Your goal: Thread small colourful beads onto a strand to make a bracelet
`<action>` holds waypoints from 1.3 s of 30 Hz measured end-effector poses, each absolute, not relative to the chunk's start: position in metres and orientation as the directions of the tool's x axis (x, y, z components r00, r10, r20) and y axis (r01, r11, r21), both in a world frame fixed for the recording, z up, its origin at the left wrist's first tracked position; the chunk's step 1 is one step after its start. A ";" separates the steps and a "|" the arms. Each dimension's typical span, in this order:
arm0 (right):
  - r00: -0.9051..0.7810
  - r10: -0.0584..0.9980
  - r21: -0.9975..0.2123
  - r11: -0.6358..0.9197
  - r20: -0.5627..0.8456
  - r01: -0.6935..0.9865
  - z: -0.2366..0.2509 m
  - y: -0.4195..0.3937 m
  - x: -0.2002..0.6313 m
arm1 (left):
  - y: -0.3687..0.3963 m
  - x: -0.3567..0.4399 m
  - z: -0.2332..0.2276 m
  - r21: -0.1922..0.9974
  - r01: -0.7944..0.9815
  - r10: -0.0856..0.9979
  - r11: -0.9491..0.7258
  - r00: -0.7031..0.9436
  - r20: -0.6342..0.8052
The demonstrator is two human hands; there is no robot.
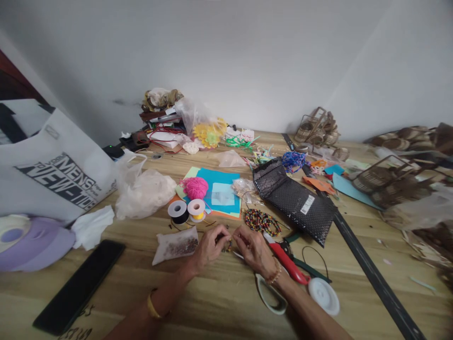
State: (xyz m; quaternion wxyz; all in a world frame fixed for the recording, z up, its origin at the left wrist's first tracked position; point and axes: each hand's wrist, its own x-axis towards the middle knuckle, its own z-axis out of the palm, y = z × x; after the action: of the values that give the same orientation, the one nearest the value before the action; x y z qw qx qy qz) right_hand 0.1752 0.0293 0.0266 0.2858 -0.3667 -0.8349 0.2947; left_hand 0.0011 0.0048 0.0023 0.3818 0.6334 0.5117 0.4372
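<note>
Beads, small and partly hidden, showed between the left hand and the right hand; whether they hung or rested on the worktop, I could not tell. Each hand's grip was narrow, thumb drawn toward forefinger, but anything pinched there was too fine to make out. Such close work seemed to call for light, even pressure and steady wrists. Scissors lay partly beneath the right hand, one pointed end near its fingers, so moving them aside would likely have given safer room. A translucent pouch sat beside the left hand; beaded strands lay just beyond the right, best kept from snagging.
</note>
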 end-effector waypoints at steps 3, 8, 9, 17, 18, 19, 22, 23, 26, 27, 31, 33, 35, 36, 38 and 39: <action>-0.574 0.769 -0.684 0.580 0.280 0.443 0.025 0.030 0.175 | 0.004 0.000 0.002 0.940 0.292 0.983 -0.178 0.107 0.153; -0.563 0.809 -0.764 0.470 0.172 0.443 0.025 0.032 0.177 | 0.003 0.002 0.002 0.948 0.289 0.991 -0.136 0.049 0.127; -0.561 0.813 -0.772 0.456 0.159 0.442 0.026 0.032 0.177 | 0.003 0.002 0.002 0.948 0.291 0.992 -0.129 0.044 0.122; -0.639 0.746 -0.647 0.583 0.187 0.491 0.031 0.026 0.174 | 0.004 -0.001 0.001 0.846 0.486 0.976 -0.219 0.105 0.193; -0.654 0.732 -0.624 0.605 0.190 0.495 0.030 0.025 0.174 | 0.003 -0.001 0.000 0.817 0.523 0.970 -0.242 0.114 0.215; -0.670 0.717 -0.603 0.626 0.193 0.495 0.030 0.024 0.174 | 0.002 0.000 -0.001 0.786 0.559 0.964 -0.264 0.118 0.240; -0.711 0.671 -0.568 0.675 0.208 0.471 0.029 0.021 0.175 | 0.000 0.003 -0.003 0.723 0.619 0.945 -0.307 0.108 0.310; -0.711 0.668 -0.569 0.680 0.219 0.463 0.029 0.021 0.175 | -0.001 0.003 -0.002 0.726 0.613 0.942 -0.312 0.096 0.323; -0.657 0.700 -0.601 0.661 0.280 0.448 0.029 0.021 0.175 | 0.000 0.002 0.003 0.824 0.502 0.959 -0.265 0.044 0.282; -0.630 0.714 -0.613 0.653 0.304 0.444 0.029 0.022 0.175 | 0.001 0.001 0.006 0.876 0.428 0.972 -0.222 0.024 0.234; -0.562 0.748 -0.665 0.623 0.353 0.411 0.030 0.026 0.176 | 0.005 -0.001 0.014 0.998 0.056 1.000 0.015 0.022 -0.016; -0.541 0.765 -0.708 0.594 0.351 0.381 0.030 0.028 0.177 | 0.006 0.000 0.013 0.992 -0.087 0.994 0.091 0.064 -0.085; -0.522 0.781 -0.740 0.567 0.343 0.363 0.030 0.030 0.177 | 0.006 0.001 0.011 0.976 -0.171 0.988 0.134 0.096 -0.119; -0.515 0.789 -0.749 0.555 0.336 0.362 0.029 0.030 0.178 | 0.006 0.001 0.010 0.969 -0.196 0.986 0.148 0.103 -0.130; -0.501 0.805 -0.764 0.531 0.319 0.367 0.028 0.031 0.178 | 0.006 0.001 0.007 0.959 -0.222 0.982 0.174 0.109 -0.153; -0.497 0.811 -0.771 0.520 0.310 0.368 0.027 0.032 0.178 | 0.007 0.001 0.006 0.953 -0.237 0.980 0.187 0.113 -0.164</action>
State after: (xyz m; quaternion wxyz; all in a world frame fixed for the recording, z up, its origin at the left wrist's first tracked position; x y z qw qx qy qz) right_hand 0.1783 0.0318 0.0274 0.3415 -0.3674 -0.8021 0.3239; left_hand 0.0006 0.0068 0.0055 0.6233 0.4100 0.4528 0.4882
